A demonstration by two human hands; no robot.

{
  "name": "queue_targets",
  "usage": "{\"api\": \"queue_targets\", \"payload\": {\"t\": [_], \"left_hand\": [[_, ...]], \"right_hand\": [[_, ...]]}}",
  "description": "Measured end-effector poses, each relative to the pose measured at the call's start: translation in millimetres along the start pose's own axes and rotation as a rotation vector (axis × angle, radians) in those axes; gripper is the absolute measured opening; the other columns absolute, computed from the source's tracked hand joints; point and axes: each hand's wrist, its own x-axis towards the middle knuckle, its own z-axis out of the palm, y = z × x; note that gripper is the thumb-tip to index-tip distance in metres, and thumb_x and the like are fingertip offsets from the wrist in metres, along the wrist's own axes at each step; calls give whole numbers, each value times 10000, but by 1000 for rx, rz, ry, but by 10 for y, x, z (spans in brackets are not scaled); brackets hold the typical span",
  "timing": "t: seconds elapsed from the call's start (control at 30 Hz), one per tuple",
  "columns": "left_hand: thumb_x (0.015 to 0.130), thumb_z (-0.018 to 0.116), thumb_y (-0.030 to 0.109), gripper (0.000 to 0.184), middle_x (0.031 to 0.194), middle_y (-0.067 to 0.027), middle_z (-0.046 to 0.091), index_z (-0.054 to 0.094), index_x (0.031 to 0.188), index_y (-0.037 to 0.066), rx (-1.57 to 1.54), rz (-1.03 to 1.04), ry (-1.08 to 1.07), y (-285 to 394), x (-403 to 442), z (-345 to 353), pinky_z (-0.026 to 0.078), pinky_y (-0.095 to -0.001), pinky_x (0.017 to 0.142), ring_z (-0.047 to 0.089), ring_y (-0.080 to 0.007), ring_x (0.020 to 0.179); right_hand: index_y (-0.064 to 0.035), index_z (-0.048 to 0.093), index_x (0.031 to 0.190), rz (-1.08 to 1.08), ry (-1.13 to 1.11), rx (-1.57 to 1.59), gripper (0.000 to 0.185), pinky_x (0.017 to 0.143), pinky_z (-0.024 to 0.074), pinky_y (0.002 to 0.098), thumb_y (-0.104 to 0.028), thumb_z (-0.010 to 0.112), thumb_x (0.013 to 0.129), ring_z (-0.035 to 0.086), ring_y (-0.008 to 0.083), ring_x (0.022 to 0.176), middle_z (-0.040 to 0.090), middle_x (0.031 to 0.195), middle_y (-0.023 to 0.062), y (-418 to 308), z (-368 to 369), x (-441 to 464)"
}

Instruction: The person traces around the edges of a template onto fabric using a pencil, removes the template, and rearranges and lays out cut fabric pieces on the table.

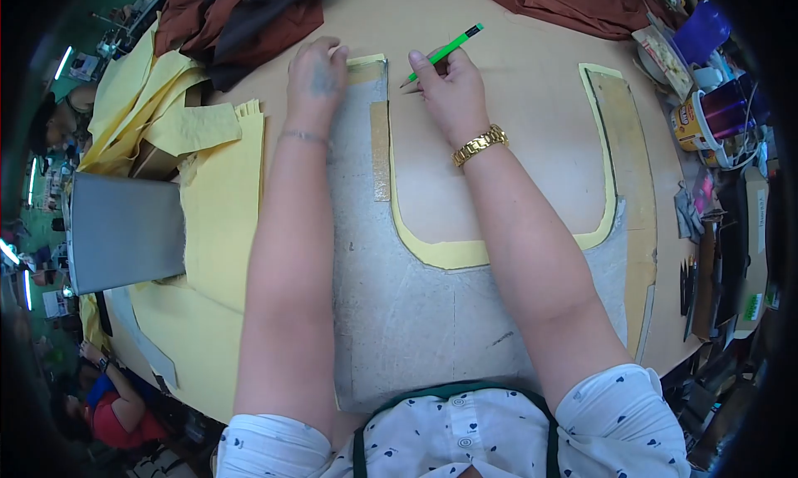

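Observation:
A large grey U-shaped card pattern (395, 328) lies on top of yellow cloth (445, 253), which shows as a rim along the inner curve. My left hand (317, 79) rests back-up at the top left end of the pattern. Its fingers bend down and are mostly hidden behind the hand. My right hand (453, 91), with a gold bracelet at the wrist, holds a green pencil (455, 46) between thumb and fingers. The pencil's tip points down and left, close to the inner edge of the pattern's left arm. Brown tape (380, 150) runs along that edge.
Yellow cloth pieces (220, 204) and a grey block (125, 233) lie at the left. Dark and rust-coloured cloth (249, 25) is at the back. Tubs (694, 122), pencils (688, 287) and boxes line the right edge. A person in red (125, 411) is at lower left.

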Motion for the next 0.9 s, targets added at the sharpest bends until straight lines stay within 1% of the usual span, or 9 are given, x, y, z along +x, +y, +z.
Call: {"api": "queue_targets", "payload": {"t": [0.03,0.13,0.23,0.33,0.43,0.53,0.63,0.73,0.9], "left_hand": [[765,559,195,177,884,-142,595,607,860,54,47,48,-32,37,113,-9,427,-334,777,555,-297,867],[747,576,155,116,836,-137,603,606,809,61,82,14,-444,85,353,34,446,-344,735,572,-267,832],[734,584,135,113,839,-126,605,601,818,61,115,-3,-586,119,433,35,454,-340,714,579,-252,818],[737,568,123,109,866,-122,594,597,823,61,198,117,-576,107,424,50,451,-345,727,567,-271,832],[761,520,97,102,915,-108,569,577,840,64,323,251,-541,91,385,64,442,-356,750,533,-285,886],[784,476,87,109,957,-97,536,545,867,68,289,250,-516,52,334,94,427,-378,775,490,-288,946],[779,507,104,89,885,-147,536,521,837,38,254,303,-365,50,246,126,405,-382,766,501,-322,879],[792,491,128,105,919,-133,531,519,852,47,301,250,-355,120,207,123,410,-394,772,491,-314,911],[798,486,140,108,943,-117,526,523,859,59,315,223,-351,166,198,127,417,-406,768,488,-304,933]], "right_hand": [[14,517,796,8,4,2,301,580,458,310,-273,604,768,572,194,601,592,670,103,-2,1,3],[7,519,787,12,10,13,294,578,458,319,-271,608,762,572,208,601,589,666,111,-22,14,-1],[5,521,782,-11,10,-55,298,580,460,329,-278,609,757,575,234,607,588,669,124,-27,27,-8],[8,520,770,-4,2,-92,303,582,460,338,-282,607,754,579,255,619,588,673,137,-82,20,-23],[11,520,764,-9,9,-70,302,583,461,345,-278,606,752,583,262,627,589,679,140,-33,36,-5],[16,519,764,-10,0,-56,302,585,462,346,-272,609,748,584,264,630,590,686,143,-24,34,-5],[19,520,764,-33,7,-102,305,588,463,344,-271,611,746,584,265,633,590,693,146,-14,43,6],[20,521,763,-15,10,-100,307,592,462,346,-273,613,744,583,269,634,589,696,150,-40,46,-5],[20,522,762,-15,-4,-109,309,599,462,350,-276,611,745,583,273,637,590,696,150,-42,45,-5]]}}
